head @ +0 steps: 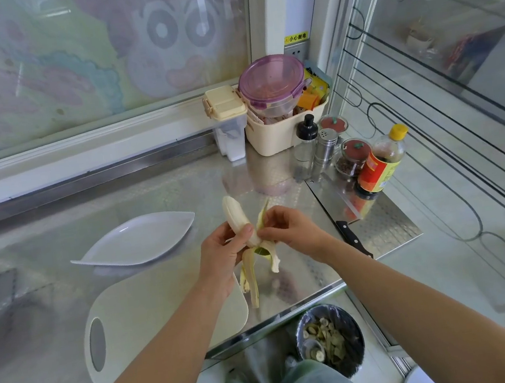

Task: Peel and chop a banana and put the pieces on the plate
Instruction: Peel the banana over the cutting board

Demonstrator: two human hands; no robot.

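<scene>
Gripping the half-peeled banana (234, 213) with my left hand (221, 255) curled round it, I pinch a peel strip (262, 215) in my right hand (289, 230) above the cutting board's (151, 309) right edge. On the steel counter (147, 190), the plate (134, 240) sits to the left and a knife (352, 239) to the right. A frosted window (63, 55) lies beyond, and a bin (330, 339) stands below the near edge.

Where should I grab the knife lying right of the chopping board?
Grip the knife by its black handle, coming from the near side with the right hand once it drops the peel. The handle points back toward you and lies flat on the counter, blade end away toward the bottles.
</scene>
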